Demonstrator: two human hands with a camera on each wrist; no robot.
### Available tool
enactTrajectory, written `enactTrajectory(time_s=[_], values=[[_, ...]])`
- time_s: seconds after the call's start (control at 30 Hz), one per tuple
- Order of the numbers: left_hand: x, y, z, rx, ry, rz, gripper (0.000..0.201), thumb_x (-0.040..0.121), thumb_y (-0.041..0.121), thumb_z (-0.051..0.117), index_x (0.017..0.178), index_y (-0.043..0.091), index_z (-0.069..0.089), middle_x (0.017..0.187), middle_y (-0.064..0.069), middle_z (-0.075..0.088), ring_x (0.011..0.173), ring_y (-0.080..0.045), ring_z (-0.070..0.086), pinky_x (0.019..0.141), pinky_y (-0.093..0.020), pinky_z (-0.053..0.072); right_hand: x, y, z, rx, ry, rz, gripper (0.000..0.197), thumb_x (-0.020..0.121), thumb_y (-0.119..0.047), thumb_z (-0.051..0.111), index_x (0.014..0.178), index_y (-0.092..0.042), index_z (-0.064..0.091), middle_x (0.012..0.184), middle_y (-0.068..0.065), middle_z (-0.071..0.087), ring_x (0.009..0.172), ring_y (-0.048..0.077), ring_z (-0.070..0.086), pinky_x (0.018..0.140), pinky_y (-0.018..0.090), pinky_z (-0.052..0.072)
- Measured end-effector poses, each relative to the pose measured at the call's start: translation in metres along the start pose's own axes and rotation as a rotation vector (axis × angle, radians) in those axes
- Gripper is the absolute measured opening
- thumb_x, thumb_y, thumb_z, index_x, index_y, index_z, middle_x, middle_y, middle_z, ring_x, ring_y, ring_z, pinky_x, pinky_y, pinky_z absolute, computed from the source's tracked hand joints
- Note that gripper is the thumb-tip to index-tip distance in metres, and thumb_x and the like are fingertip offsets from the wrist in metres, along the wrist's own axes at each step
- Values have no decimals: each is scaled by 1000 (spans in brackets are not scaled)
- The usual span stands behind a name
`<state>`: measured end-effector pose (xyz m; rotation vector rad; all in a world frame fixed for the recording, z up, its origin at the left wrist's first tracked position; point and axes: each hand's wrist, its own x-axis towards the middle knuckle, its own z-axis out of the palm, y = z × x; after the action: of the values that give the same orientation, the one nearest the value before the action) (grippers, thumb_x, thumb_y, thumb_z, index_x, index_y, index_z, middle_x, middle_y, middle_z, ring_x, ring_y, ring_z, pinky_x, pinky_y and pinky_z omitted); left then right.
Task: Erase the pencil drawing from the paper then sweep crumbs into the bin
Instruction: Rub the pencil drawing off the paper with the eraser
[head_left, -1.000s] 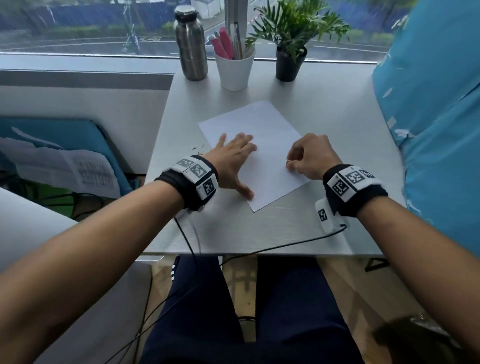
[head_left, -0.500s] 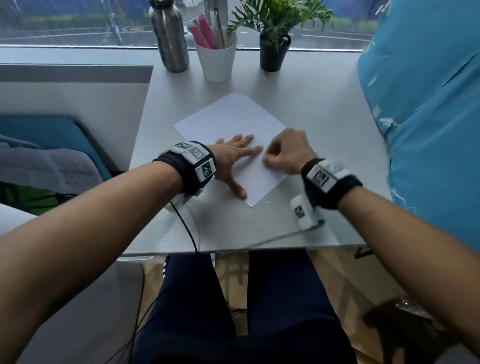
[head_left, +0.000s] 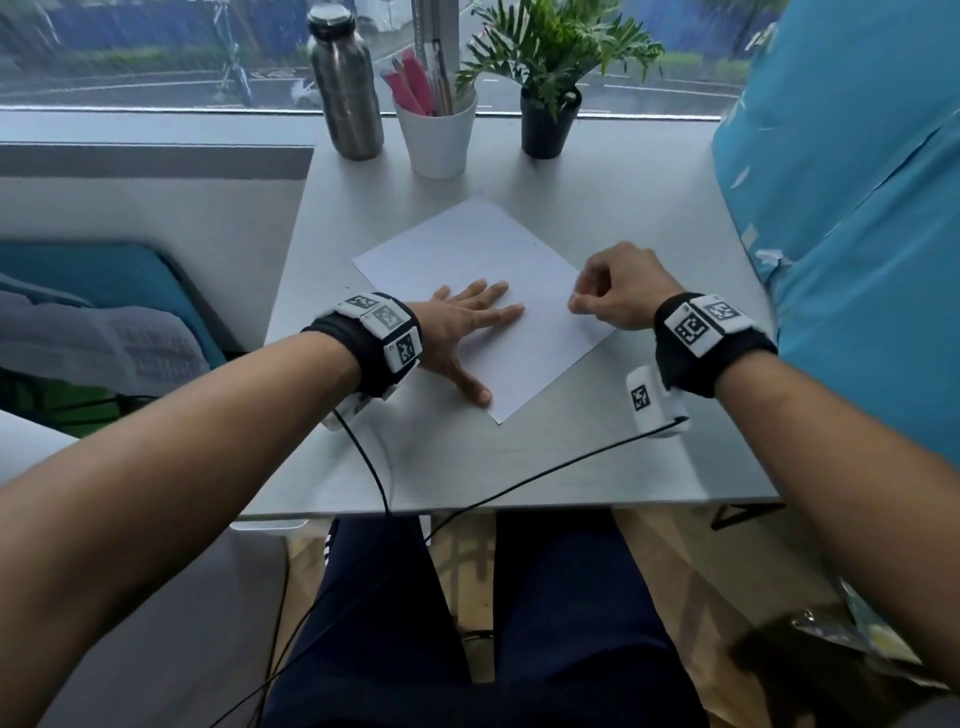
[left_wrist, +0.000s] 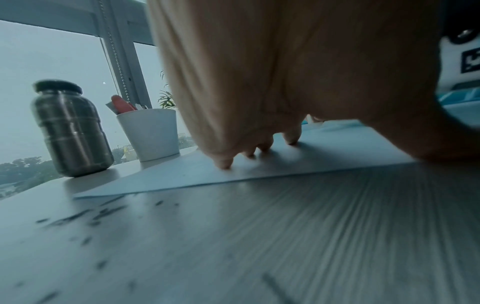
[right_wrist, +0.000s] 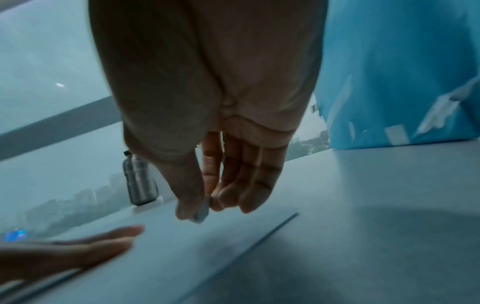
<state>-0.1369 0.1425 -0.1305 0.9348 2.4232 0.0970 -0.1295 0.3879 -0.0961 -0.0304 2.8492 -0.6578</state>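
Two hands over one white sheet of paper (head_left: 483, 291), lying askew on the grey tabletop (head_left: 519, 457) with one corner toward the near edge. Left hand (head_left: 460, 325) flat on the sheet's left half, fingers straight and slightly spread, thumb stretched out to the near side and touching the paper close to its lower corner; seen from the left wrist, fingertips (left_wrist: 224, 162) pressed down onto the sheet. Right hand (head_left: 618, 291) just above the sheet's right edge, fingers curled, pinching a small pale eraser (right_wrist: 202, 211) between thumb and fingertips; from the right wrist view, lower end of the eraser poking out below the thumb, slightly above the paper, not clearly touching it. No pencil marks discernible on the sheet at this sharpness. Dark eraser crumbs (left_wrist: 75, 218) scattered on the bare tabletop just left of the paper's left corner, blurred in the left wrist view. Toward the window, at the far edge of the tabletop: a steel bottle (head_left: 345, 85) with a dark cap, beside it a white cup (head_left: 436, 135) holding pink-handled items and pencils, then a small potted plant (head_left: 548, 67) in a black pot. Blue fabric (head_left: 852, 208) along the right side. Black cables (head_left: 519, 483) from both wristbands trailing over the near edge.
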Motion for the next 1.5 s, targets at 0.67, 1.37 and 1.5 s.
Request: enactTrajectory(time_s=[0.67, 1.37, 1.5], values=[[-27, 34, 3, 160, 155, -1, 67, 101, 32, 44, 157, 17, 10, 164, -10, 1, 151, -22, 1, 120, -47, 1, 6, -40, 26, -335, -90, -201, 13, 77, -36, 71, 78, -33, 58, 106, 0, 65, 106, 24, 55, 89, 39, 49], [-79, 5, 40, 37, 89, -486, 101, 86, 79, 16, 154, 11, -14, 160, -10, -22, 148, -26, -19, 119, -45, -12, 1, -38, 22, -279, -104, -154, 13, 76, -39, 74, 82, -35, 64, 102, -3, 62, 104, 21, 53, 84, 36, 47], [-79, 38, 42, 114, 136, -145, 99, 86, 79, 21, 156, 15, -9, 162, -5, -17, 149, -22, -18, 120, -43, -12, 1, -40, 22, -283, -109, -148, 15, 74, -40, 75, 78, -36, 61, 104, -1, 62, 103, 23, 54, 84, 37, 47]])
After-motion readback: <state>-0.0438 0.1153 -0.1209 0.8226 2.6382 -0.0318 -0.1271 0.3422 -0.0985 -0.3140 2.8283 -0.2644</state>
